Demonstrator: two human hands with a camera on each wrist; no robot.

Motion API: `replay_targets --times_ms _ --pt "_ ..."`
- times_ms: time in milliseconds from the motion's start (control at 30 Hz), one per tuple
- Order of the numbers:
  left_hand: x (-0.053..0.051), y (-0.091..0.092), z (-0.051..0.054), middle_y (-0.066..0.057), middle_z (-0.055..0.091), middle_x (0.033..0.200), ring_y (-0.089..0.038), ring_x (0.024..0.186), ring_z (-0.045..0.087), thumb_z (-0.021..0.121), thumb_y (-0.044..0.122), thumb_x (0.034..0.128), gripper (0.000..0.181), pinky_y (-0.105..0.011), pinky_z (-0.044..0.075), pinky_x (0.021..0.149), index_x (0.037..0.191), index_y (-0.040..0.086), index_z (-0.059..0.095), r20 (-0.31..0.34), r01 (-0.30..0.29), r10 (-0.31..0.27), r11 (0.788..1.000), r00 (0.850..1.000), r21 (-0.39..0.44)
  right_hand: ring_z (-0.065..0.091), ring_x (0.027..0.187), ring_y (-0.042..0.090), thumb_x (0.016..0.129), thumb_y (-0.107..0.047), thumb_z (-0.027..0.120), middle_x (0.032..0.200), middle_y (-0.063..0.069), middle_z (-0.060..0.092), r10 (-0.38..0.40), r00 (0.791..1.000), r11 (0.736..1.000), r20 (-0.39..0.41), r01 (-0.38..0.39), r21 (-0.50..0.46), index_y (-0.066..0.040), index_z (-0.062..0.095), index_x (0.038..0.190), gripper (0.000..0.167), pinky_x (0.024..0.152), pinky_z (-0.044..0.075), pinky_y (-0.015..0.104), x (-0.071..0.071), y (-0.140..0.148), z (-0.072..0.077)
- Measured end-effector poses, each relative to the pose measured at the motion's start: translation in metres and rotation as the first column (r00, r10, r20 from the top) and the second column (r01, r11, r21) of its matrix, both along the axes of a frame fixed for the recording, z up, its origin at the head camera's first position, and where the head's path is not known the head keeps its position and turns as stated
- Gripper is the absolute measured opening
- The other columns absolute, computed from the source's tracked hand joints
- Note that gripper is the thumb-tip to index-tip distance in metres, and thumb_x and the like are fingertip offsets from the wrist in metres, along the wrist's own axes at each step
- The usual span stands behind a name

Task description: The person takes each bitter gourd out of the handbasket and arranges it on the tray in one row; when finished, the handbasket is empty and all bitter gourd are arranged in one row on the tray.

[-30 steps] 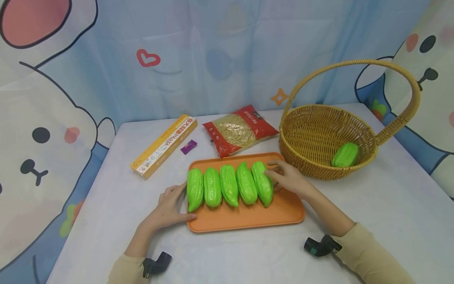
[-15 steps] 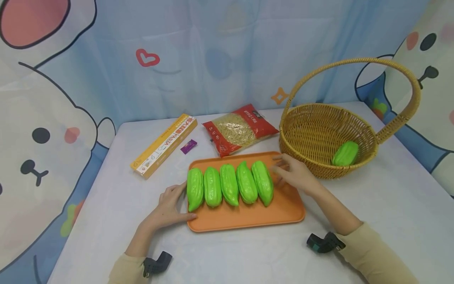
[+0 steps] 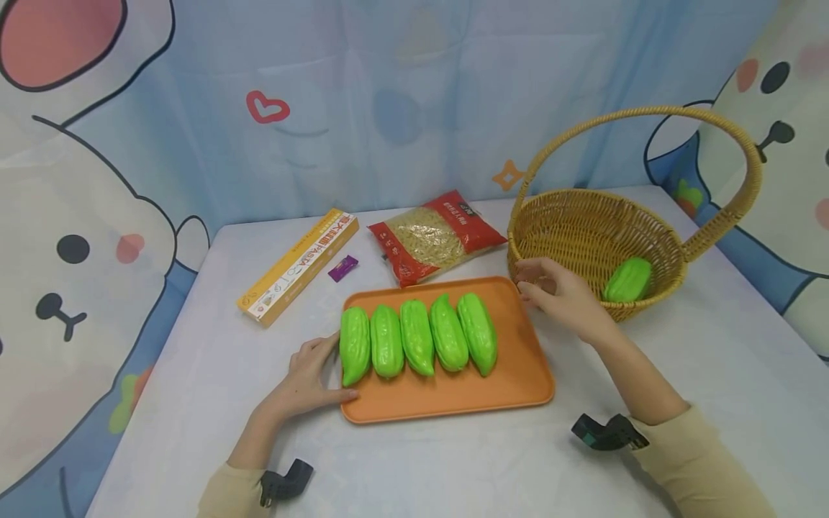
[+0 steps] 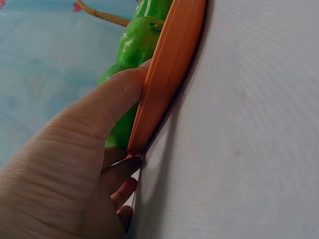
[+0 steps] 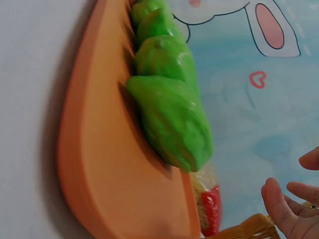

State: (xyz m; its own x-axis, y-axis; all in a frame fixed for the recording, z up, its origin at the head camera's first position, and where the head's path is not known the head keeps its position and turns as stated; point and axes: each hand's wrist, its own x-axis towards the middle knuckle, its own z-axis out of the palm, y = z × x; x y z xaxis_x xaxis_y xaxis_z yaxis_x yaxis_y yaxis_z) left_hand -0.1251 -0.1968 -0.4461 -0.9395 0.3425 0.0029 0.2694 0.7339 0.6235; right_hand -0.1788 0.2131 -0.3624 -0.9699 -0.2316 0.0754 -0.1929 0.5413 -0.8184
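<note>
An orange tray (image 3: 524, 374) lies on the table with several shiny green bitter melons (image 3: 417, 338) side by side on it, their tips mostly toward me. My left hand (image 3: 307, 381) holds the tray's left end; in the left wrist view the thumb (image 4: 119, 94) lies on the rim and the fingers reach around the corner. My right hand (image 3: 563, 298) holds nothing, its fingers loosely bent, between the tray's right end and the wicker basket (image 3: 563, 230). In the head view it covers part of the basket's front wall. One bitter melon (image 3: 628, 279) lies inside the basket.
Behind the tray lies a red-ended bag of pasta (image 3: 430, 237). Left of it are a small purple packet (image 3: 343, 268) and a long yellow pasta box (image 3: 298, 266). The basket's tall handle (image 3: 648, 111) arches above it. A printed curtain (image 3: 388, 108) hangs behind the table.
My right hand has moved off the rightmost bitter melon, rightward past the tray's edge to the basket's front. My left hand, the tray and the bitter melons have stayed in place.
</note>
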Motion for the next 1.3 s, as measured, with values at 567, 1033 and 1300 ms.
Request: replay_targets --times_ms 567,1033,1300 --pt "0.001 0.000 0.000 -0.001 0.034 0.143 -0.025 0.125 0.025 0.074 0.058 0.0636 0.105 -0.050 0.021 0.099 0.146 0.019 0.023 -0.030 0.017 -0.017 1.000 0.999 0.000 0.041 0.116 0.039 0.095 -0.031 0.046 0.128 0.022 0.044 -0.182 0.979 0.979 -0.091 0.189 0.075 -0.001 0.040 0.132 0.048 0.092 0.035 0.054 -0.007 0.047 0.014" --pt "0.001 0.000 0.000 -0.003 0.035 0.142 -0.025 0.125 0.024 0.074 0.058 0.0636 0.105 -0.051 0.020 0.100 0.147 0.020 0.022 -0.029 0.016 -0.016 1.000 0.999 0.000 0.026 0.120 0.051 0.094 -0.026 0.046 0.130 0.034 0.035 -0.281 0.952 0.901 -0.121 0.305 0.308 0.007 0.036 0.133 0.053 0.094 0.021 0.064 -0.022 0.079 0.004" --pt "-0.001 0.001 -0.001 -0.002 0.035 0.143 -0.025 0.125 0.025 0.074 0.058 0.0637 0.105 -0.051 0.021 0.100 0.147 0.020 0.022 -0.031 0.021 -0.021 1.000 0.999 0.002 0.007 0.121 0.062 0.093 -0.030 0.046 0.131 0.043 0.018 -0.316 0.946 0.853 -0.074 0.317 0.414 0.010 0.026 0.136 0.062 0.089 0.015 0.073 -0.026 0.088 0.001"
